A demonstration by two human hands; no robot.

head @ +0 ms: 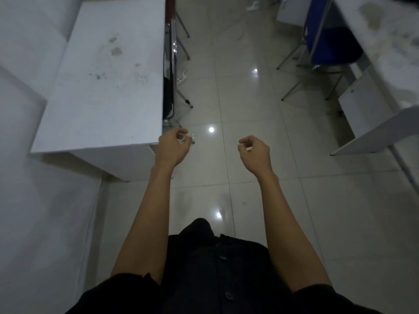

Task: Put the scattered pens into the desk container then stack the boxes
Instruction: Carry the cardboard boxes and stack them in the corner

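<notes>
No pens, container or boxes show in the head view. My left hand [173, 147] hangs in front of me over the tiled floor, just past the near right corner of a white desk [108, 82]; its fingers are loosely curled and hold nothing. My right hand [255, 152] hangs level with it, further right, over the floor, also loosely curled and empty. Both forearms are bare and reach forward from my dark shirt.
The white desk's top is bare, with dirty marks. A blue chair [328, 44] on metal legs stands at the upper right beside another white desk [385, 71]. A power strip [182, 77] and chair legs lie on the glossy tiled floor [238, 105] between the desks.
</notes>
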